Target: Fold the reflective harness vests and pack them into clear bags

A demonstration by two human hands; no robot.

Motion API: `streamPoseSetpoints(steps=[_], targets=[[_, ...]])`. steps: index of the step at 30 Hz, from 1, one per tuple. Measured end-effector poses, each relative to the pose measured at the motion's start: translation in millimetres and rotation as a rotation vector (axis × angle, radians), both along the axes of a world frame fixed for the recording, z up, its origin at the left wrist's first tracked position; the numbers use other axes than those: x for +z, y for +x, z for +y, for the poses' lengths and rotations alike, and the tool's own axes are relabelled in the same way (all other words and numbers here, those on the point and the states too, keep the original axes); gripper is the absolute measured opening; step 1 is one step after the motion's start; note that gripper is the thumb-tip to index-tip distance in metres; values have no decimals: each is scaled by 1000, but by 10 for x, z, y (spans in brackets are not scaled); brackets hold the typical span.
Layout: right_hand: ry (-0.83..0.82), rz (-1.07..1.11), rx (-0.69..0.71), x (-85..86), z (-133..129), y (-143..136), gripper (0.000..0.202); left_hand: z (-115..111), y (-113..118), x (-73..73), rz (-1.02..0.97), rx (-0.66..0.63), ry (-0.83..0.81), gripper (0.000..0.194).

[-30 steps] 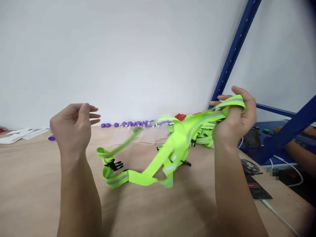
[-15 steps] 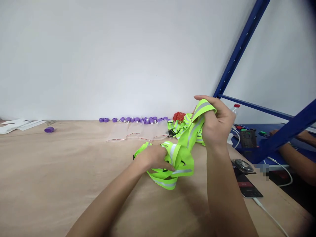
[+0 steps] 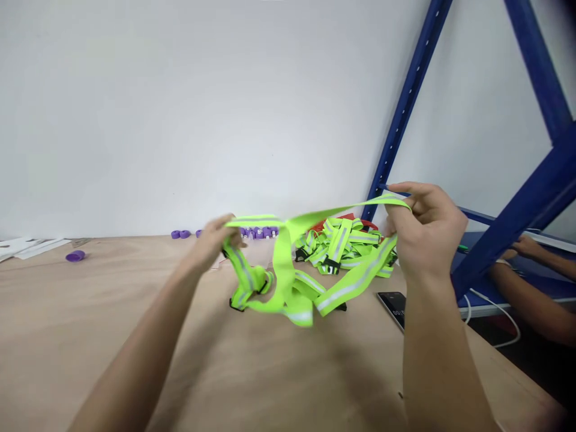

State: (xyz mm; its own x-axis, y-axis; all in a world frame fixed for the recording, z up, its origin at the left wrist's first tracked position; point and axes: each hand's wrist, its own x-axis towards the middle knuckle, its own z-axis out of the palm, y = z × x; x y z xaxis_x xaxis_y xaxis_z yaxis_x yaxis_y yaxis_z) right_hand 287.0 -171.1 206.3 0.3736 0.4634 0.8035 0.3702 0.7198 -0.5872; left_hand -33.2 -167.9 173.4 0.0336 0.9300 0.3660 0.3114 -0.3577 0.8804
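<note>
A neon yellow-green reflective strap harness (image 3: 283, 264), with grey stripes and black buckles, stretches between my two hands above the table. My left hand (image 3: 216, 240) is closed on a strap at its left side, somewhat smeared by motion. On the right, my right hand (image 3: 425, 225) is closed with another strap looped over its fingers. Loose bands and buckles droop between the hands. Behind the harness, by the wall, lies a heap of similar reflective straps (image 3: 342, 243), nearest to my right hand.
Purple caps (image 3: 258, 232) line the wall, and one purple cap (image 3: 75, 256) lies apart at left near white sheets (image 3: 33, 246). A phone (image 3: 393, 306) rests at right. A blue metal frame (image 3: 517, 216) stands there; beyond it show another person's arms (image 3: 535, 300).
My hands have moved apart, the left one leftward and up, the right one a little rightward. The bunched harness is now spread out between them. The view has shifted somewhat.
</note>
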Motion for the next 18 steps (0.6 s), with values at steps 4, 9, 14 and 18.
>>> streamPoseSetpoints(steps=[4, 9, 14, 18], targets=[[-163, -226, 51, 236, 48, 293, 10, -152, -408, 632, 90, 68, 64, 19], [-245, -364, -35, 617, 29, 450, 12, -461, -553, 1279, 820, 340, 172, 19], [-325, -436, -189, 872, -112, 465, 19, -748, -622, 1521, 1012, 534, 281, 20], [-413, -502, -201, 985, -278, 455, 22, -997, -698, 1588, 1038, 573, 263, 14]])
